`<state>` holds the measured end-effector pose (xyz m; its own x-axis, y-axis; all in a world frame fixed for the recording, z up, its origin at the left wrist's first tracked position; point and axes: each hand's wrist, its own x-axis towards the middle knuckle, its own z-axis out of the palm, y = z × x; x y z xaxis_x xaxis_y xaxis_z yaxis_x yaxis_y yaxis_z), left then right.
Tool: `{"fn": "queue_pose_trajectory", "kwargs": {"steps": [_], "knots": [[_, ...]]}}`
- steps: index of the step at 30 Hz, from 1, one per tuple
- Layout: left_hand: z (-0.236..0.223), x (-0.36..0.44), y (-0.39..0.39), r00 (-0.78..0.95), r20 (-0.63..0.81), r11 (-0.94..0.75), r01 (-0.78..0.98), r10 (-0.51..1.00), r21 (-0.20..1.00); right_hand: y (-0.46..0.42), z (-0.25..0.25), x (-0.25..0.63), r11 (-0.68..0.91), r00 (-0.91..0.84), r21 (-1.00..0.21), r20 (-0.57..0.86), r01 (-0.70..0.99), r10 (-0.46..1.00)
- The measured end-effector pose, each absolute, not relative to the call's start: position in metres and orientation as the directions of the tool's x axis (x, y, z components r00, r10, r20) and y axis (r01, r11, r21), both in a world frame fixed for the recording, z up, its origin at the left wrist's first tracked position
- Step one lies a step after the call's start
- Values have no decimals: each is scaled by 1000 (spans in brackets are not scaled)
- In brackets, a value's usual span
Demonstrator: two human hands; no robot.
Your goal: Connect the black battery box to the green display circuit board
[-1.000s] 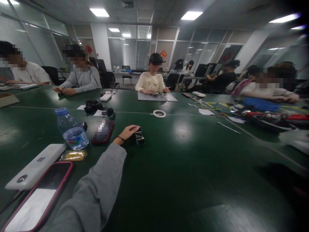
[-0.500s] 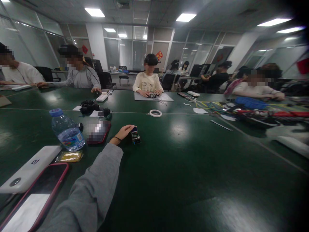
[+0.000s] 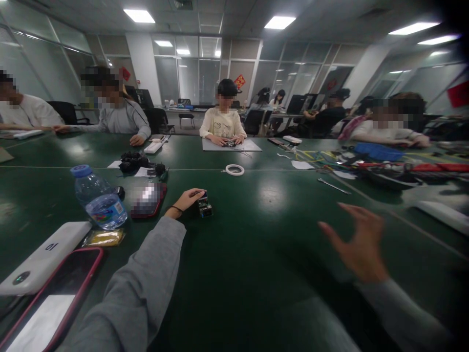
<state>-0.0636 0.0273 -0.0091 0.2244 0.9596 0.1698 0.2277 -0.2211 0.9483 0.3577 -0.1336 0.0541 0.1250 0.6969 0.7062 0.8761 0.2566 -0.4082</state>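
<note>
My left hand [image 3: 187,199] reaches forward over the green table, its fingers closed on the far end of a small electronic module [image 3: 205,209] with bare circuit parts. The module rests on or just above the tabletop; I cannot tell which. Over the right side of the table is my right hand [image 3: 361,239], a little blurred, with thumb and fingers spread and nothing between them. Beyond the module lies a white ring of tape [image 3: 234,169]. A metal wrench-like tool [image 3: 333,186] lies past my right hand.
At left stand a water bottle [image 3: 100,200], a white power bank [image 3: 46,256], a red-framed phone [image 3: 54,298], a yellow packet [image 3: 104,238] and another phone [image 3: 148,200]. Cables and a blue tray [image 3: 379,152] crowd the far right. Several people sit around the table.
My right hand has come into view from the right, fingers spread. My left hand stays at the module. Across the table, a person's hand at left has shifted slightly.
</note>
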Motion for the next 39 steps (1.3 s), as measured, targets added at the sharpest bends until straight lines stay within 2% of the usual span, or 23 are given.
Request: {"fn": "queue_pose_trajectory", "kwargs": {"steps": [2, 5, 6, 11, 15, 18, 20, 22, 24, 26, 28, 31, 33, 36, 39], "knots": [[-9, -63, 28, 225, 168, -221, 234, 960, 947, -115, 36, 287, 475, -99, -369, 699, 799, 708], [-9, -62, 28, 225, 170, -222, 235, 959, 946, -89, 16, 177, 619, -345, -431, 558, 656, 755], [-9, -62, 29, 223, 180, -232, 234, 958, 944, -81, 13, 148, 648, -379, -429, 559, 629, 737], [-8, -62, 31, 233, 185, -242, 243, 955, 939, -51, 4, 93, 654, -355, -445, 584, 612, 730], [-8, -63, 32, 202, 190, -234, 223, 961, 946, -32, -8, 102, 587, -231, -637, 555, 500, 799], [-7, -63, 32, 190, 188, -230, 226, 963, 947, -19, -15, 108, 476, -138, -824, 457, 306, 879], [-5, -62, 31, 187, 182, -226, 256, 965, 940, -11, -17, 110, 319, -119, -939, 305, 127, 945], [-3, -61, 29, 172, 167, -212, 288, 971, 934, -4, -15, 113, 120, -124, -991, 127, -64, 984], [-1, -60, 27, 161, 152, -195, 305, 975, 932, 2, -12, 119, -38, -143, -966, -1, -257, 990], [1, -59, 26, 166, 154, -198, 298, 974, 934, 7, -8, 126, -158, -196, -889, -79, -430, 977], [3, -59, 25, 186, 164, -209, 259, 969, 943, 10, -4, 134, -284, -290, -798, -144, -532, 946], [6, -60, 22, 245, 162, -200, 138, 956, 970, 11, -1, 144, -449, -411, -697, -238, -558, 880], [7, -58, 20, 325, 155, -173, 28, 933, 984, 12, 0, 149, -502, -455, -655, -261, -564, 851], [5, -51, 17, 424, 146, -110, -109, 894, 988, 13, 0, 155, -539, -514, -619, -242, -572, 823], [1, -44, 17, 402, 161, -103, -161, 901, 982, 12, 0, 159, -609, -634, -605, -211, -514, 744]]}}
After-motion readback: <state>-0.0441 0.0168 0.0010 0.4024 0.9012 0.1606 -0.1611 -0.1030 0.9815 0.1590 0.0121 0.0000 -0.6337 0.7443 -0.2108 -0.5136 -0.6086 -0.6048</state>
